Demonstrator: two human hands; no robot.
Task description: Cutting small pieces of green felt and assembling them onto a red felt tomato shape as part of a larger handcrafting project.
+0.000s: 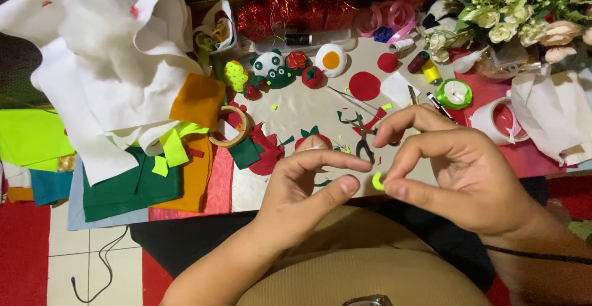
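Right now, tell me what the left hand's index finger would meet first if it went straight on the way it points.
The left hand points its index finger right, toward the right hand. It would likely meet that hand's fingers just above the small lime-green felt piece, though depth is unclear.

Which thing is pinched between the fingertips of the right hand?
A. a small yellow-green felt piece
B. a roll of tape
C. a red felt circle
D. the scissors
A: the right hand pinches a small yellow-green felt piece beside the left hand; the scissors lie on the table.
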